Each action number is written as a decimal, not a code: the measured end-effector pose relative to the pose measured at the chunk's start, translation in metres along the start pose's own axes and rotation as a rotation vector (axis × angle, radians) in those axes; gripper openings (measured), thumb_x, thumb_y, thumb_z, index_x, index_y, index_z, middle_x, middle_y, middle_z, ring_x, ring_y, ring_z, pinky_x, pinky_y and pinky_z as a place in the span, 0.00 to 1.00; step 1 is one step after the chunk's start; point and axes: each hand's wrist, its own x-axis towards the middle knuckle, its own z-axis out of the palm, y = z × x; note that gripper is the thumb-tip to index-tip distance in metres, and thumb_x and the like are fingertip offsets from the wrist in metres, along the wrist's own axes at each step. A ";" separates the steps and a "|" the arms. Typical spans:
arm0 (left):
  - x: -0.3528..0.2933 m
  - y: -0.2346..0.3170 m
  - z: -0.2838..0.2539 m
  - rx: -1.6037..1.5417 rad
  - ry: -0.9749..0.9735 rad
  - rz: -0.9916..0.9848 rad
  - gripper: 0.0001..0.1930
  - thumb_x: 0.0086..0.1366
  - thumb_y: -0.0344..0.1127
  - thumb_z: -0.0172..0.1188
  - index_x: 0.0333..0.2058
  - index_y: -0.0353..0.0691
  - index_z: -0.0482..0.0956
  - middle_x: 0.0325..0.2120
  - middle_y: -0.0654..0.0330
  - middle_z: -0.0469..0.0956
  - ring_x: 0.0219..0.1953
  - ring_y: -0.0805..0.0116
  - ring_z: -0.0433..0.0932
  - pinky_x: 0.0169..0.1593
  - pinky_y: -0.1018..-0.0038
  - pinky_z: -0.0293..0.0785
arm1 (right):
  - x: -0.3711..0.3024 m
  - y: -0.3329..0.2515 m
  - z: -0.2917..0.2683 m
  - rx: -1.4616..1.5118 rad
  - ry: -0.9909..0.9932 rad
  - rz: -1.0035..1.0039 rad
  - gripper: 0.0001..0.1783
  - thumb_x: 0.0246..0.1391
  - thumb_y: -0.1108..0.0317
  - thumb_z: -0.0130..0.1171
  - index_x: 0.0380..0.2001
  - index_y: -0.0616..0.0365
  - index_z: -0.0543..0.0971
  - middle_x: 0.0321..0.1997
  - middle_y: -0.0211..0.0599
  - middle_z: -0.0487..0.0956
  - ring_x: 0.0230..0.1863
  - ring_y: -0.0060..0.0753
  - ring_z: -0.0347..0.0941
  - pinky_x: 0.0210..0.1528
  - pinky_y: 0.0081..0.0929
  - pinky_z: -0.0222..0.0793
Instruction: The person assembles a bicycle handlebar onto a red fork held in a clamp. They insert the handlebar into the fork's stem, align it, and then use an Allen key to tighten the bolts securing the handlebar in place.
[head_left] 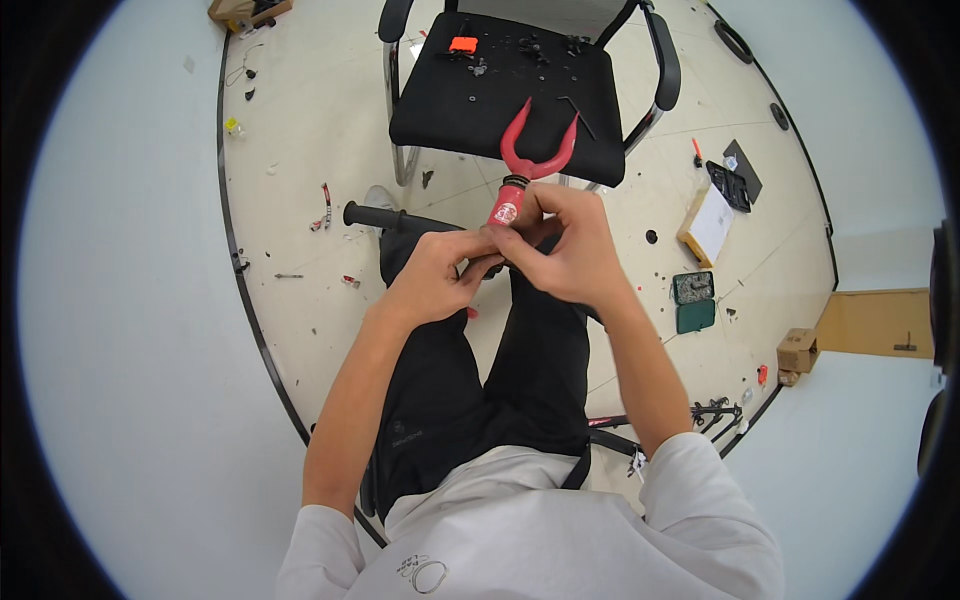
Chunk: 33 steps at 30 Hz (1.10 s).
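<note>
A red bicycle fork [540, 166] points away from me, its two prongs spread over the front of a black chair seat. Below its crown, a dark ring sits at the end of a red head tube [506, 207] with a round white emblem. My right hand [567, 245] is closed around the tube's near right side, thumb bent inward. My left hand [440, 272] pinches close to the tube's near end; what lies between its fingertips is hidden. A handlebar with a black grip [372, 215] sticks out to the left over my knee, partly behind my hands.
The black chair [420, 115] ahead carries an orange piece [463, 45], small dark parts and a hex key [580, 117]. On the right floor lie a black tool case [728, 186], a white-topped box [708, 228] and an open green case [695, 317]. Small parts are scattered left.
</note>
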 end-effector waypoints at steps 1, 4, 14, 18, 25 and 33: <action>-0.002 -0.001 0.000 0.011 -0.010 -0.007 0.14 0.57 0.16 0.58 0.42 0.34 0.82 0.30 0.51 0.82 0.30 0.56 0.81 0.32 0.69 0.76 | -0.004 -0.003 0.006 -0.050 0.078 -0.016 0.18 0.47 0.71 0.71 0.17 0.62 0.69 0.16 0.33 0.73 0.17 0.22 0.71 0.21 0.21 0.65; -0.003 -0.003 0.001 0.025 -0.011 0.003 0.14 0.57 0.16 0.58 0.42 0.34 0.82 0.30 0.51 0.82 0.29 0.57 0.81 0.32 0.70 0.75 | -0.016 -0.013 0.025 -0.232 0.343 -0.078 0.19 0.49 0.71 0.71 0.18 0.61 0.68 0.15 0.33 0.70 0.13 0.27 0.68 0.19 0.23 0.65; 0.000 0.003 -0.001 0.013 -0.011 0.031 0.14 0.58 0.16 0.58 0.43 0.33 0.81 0.30 0.50 0.82 0.28 0.56 0.80 0.33 0.71 0.75 | -0.032 -0.005 0.019 0.017 0.303 0.037 0.08 0.49 0.76 0.69 0.28 0.67 0.79 0.27 0.37 0.83 0.27 0.28 0.83 0.32 0.22 0.77; 0.008 0.009 -0.002 0.074 -0.041 0.045 0.14 0.58 0.16 0.58 0.43 0.33 0.81 0.30 0.49 0.82 0.29 0.54 0.80 0.35 0.69 0.76 | -0.023 -0.006 -0.006 -0.064 0.135 0.014 0.05 0.50 0.78 0.67 0.32 0.68 0.82 0.29 0.39 0.84 0.32 0.29 0.84 0.38 0.22 0.79; 0.016 0.027 -0.015 0.068 -0.131 -0.046 0.15 0.54 0.16 0.57 0.41 0.34 0.82 0.29 0.49 0.81 0.28 0.56 0.79 0.33 0.70 0.75 | -0.018 -0.018 -0.002 -0.192 0.127 -0.061 0.06 0.48 0.75 0.69 0.29 0.65 0.83 0.27 0.39 0.83 0.28 0.34 0.84 0.33 0.23 0.78; -0.009 0.022 -0.004 0.058 0.033 -0.004 0.17 0.47 0.14 0.56 0.37 0.36 0.82 0.25 0.52 0.79 0.24 0.60 0.78 0.30 0.72 0.74 | -0.038 -0.029 0.028 -0.341 0.373 -0.257 0.08 0.44 0.78 0.71 0.30 0.61 0.82 0.25 0.33 0.80 0.23 0.28 0.79 0.26 0.21 0.73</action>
